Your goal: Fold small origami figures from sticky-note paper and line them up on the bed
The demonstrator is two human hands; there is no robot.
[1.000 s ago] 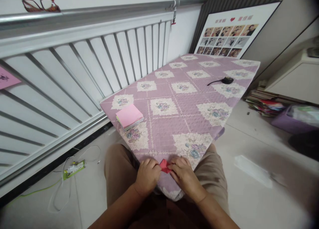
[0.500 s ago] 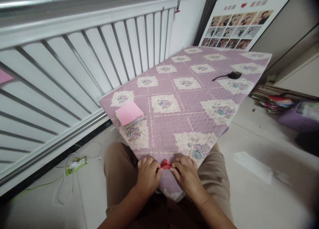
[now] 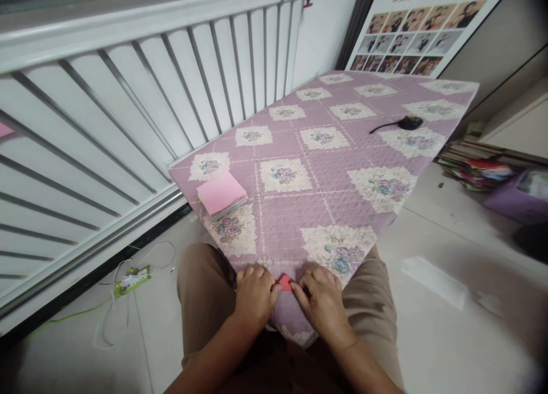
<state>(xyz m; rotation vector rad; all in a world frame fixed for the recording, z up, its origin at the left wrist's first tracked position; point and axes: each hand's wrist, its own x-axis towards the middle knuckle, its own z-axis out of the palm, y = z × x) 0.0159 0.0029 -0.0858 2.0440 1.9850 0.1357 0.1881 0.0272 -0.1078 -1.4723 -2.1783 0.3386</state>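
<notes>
A small folded piece of red paper [image 3: 285, 282] lies on the near corner of the cloth-covered table [image 3: 286, 211], between my two hands. My left hand [image 3: 256, 294] pinches its left edge, with the fingers curled on the cloth. On the other side, the thumb and forefinger of my right hand [image 3: 320, 297] close on its right edge. Part of the paper is hidden under my fingertips. Farther off to the left rests a stack of square paper sheets [image 3: 222, 194], pink on top.
A black object with a short cord [image 3: 410, 123] lies toward the table's far right. The white radiator [image 3: 128, 108] runs along the left side. On the floor are a power strip [image 3: 133, 280] with cables and a purple container [image 3: 518, 194].
The red paper looks flatter now, where before a raised fold showed. My hands have stayed at its two sides, and the camera view has shifted slightly.
</notes>
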